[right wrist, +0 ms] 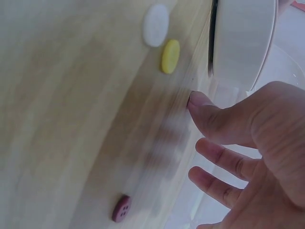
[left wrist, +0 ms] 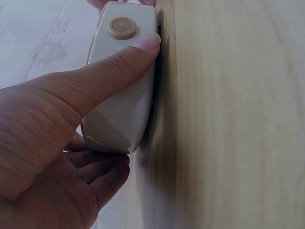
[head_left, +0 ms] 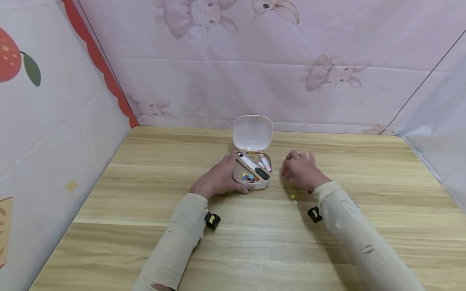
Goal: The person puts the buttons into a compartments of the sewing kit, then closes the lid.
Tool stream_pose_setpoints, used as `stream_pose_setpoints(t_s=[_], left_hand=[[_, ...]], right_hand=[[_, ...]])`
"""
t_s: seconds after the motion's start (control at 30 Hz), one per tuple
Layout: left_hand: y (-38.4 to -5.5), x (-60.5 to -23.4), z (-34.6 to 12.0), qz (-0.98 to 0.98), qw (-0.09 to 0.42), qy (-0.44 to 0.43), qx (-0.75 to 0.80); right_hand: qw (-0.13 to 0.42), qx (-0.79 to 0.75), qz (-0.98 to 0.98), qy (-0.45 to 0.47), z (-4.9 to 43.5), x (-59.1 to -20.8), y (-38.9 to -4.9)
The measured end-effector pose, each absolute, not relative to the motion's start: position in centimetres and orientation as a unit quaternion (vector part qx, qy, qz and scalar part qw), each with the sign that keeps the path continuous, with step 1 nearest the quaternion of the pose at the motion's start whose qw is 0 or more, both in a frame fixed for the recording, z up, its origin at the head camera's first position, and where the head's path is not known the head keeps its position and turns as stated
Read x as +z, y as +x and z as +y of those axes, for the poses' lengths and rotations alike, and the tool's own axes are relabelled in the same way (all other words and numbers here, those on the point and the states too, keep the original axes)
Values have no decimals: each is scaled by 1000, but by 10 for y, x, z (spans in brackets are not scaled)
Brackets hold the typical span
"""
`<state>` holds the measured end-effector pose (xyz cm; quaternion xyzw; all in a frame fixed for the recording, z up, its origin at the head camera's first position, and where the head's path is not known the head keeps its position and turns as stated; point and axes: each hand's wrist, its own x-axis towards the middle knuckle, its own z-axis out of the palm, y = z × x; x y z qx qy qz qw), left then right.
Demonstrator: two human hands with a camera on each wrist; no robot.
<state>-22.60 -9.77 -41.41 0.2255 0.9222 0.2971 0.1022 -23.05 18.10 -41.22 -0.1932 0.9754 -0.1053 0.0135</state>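
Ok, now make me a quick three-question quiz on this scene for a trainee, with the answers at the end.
1. True or false: the box is closed.
2. Pick one. Which hand is holding the box? A) left, B) right, C) neither.
3. Fill in the colour: lying loose on the table are a yellow button, a white button and a ____ button.

Key
1. False; the lid stands open.
2. A; the left hand holds it.
3. Dark red; the dark red button lies apart from the other two.
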Motion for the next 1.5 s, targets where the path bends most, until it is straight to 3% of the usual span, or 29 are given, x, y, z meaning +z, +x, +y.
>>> stream_pose_setpoints(t_s=[1.5], left_hand=[[-227, -414, -97, 925, 113, 215, 291]], right_hand=[[14, -89, 972, -219, 174, -409, -225]])
